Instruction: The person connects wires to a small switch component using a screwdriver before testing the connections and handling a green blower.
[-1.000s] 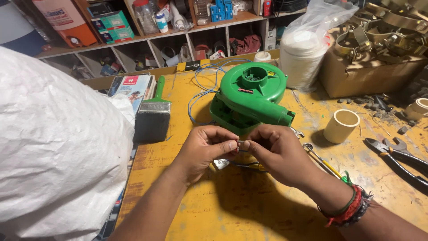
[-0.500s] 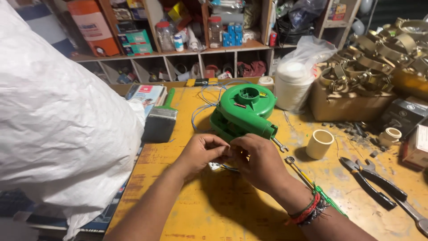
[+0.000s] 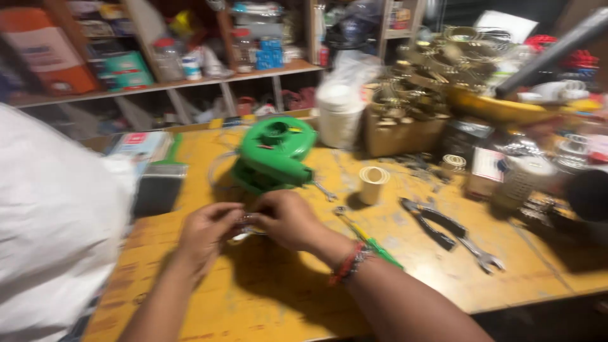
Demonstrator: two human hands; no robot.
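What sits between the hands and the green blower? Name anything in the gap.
Nothing visible does. The left hand and right hand meet over a small blurred part just in front of the green blower; only bare yellow tabletop shows between.

Both hands meet at lower centre of the frame over the table (image 3: 190,297), the left hand (image 3: 206,231) touching the right hand (image 3: 288,218). The blower (image 3: 272,155) sits just behind them. Right of it stands a cup (image 3: 372,183), then pliers (image 3: 434,221) farther right. A screwdriver (image 3: 367,237) lies beside the right wrist. Shelves (image 3: 158,85) run across the upper left.
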